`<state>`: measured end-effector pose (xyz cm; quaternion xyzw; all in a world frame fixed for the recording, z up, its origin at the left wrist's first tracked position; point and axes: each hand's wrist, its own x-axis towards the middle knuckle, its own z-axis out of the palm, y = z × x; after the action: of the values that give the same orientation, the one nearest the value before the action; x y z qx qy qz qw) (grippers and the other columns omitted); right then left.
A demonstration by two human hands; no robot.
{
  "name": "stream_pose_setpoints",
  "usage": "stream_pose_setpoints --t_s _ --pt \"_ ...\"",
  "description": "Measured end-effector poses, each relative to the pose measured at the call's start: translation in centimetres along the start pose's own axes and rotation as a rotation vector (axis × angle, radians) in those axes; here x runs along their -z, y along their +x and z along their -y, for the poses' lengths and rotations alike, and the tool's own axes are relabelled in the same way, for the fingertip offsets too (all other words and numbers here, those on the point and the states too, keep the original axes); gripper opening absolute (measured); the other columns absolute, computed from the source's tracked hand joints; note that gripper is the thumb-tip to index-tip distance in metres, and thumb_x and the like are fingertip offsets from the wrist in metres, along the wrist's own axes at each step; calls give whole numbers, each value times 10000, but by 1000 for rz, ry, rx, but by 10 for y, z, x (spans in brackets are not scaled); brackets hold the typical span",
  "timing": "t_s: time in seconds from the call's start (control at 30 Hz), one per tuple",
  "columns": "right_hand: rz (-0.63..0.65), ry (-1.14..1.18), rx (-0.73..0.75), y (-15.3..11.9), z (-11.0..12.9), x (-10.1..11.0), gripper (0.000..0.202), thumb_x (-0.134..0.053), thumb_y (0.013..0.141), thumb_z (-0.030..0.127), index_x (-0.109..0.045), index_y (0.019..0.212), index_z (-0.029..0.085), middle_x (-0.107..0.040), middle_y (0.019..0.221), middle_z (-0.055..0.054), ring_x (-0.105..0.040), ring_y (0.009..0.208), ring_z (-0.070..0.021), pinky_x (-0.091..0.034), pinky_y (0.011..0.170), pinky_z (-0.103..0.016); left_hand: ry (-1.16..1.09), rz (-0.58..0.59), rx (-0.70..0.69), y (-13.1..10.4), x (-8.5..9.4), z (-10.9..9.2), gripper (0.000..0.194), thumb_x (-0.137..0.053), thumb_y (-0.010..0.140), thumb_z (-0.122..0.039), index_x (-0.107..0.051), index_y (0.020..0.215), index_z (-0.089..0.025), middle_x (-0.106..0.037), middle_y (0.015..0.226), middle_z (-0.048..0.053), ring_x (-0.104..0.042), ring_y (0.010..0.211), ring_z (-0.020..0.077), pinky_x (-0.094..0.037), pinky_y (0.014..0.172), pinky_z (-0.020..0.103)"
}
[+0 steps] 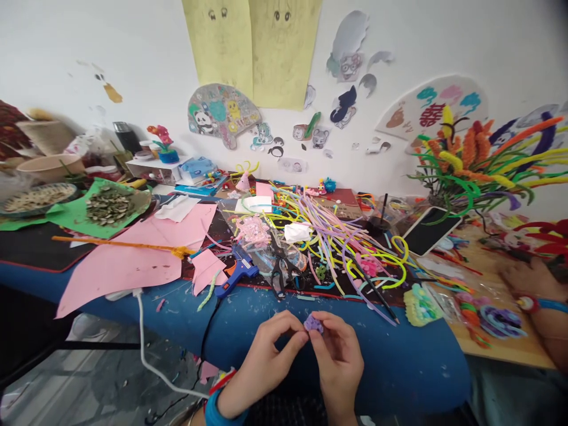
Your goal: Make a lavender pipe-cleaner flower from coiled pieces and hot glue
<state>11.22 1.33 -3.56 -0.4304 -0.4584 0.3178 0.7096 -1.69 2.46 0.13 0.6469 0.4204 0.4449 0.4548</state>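
Between my fingertips, just over the front edge of the blue-covered table (381, 361), is a small purple fuzzy piece (313, 323). My left hand (275, 349) pinches it from the left with thumb and forefinger. From the right, my right hand (339, 355) grips the same piece between thumb and fingers. Black scissors (280, 273) lie beyond my hands, with a blue glue gun (238, 271) to their left. A dark pencil (382, 302) and a pile of pastel pipe cleaners (328, 228) lie farther right.
Pink sheets (133, 260) cover the left part of the table. A white cable (142, 343) hangs off the front. A phone (430, 231) leans near colourful pipe-cleaner flowers (479, 154). Another person's hand (528, 278) rests at the far right.
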Motion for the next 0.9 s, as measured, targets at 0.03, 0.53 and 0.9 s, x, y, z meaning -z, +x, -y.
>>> stream_pose_setpoints --t_s 0.03,0.53,0.9 --pt "-4 21 -43 1 0 1 134 -706 851 199 -627 954 232 -699 977 -61 -693 925 -198 -601 797 -353 -3 -28 12 1 5 3 261 -544 960 -301 -598 734 -181 -600 689 15 -534 658 149 -419 632 241" --pt "177 305 -216 14 -1 16 266 -717 863 295 -607 1105 310 -757 924 -46 -711 764 -187 -606 700 -348 -12 -43 36 1 7 10 331 -748 814 -365 -720 1100 -202 -509 591 -50 -398 481 92 -314 479 210" --pt "224 390 -334 5 3 18 323 -766 828 283 -581 1093 289 -742 887 -36 -705 807 -185 -589 727 -312 163 -110 -262 -3 9 1 157 -666 902 -274 -764 843 -166 -615 719 45 -550 583 121 -432 526 202"
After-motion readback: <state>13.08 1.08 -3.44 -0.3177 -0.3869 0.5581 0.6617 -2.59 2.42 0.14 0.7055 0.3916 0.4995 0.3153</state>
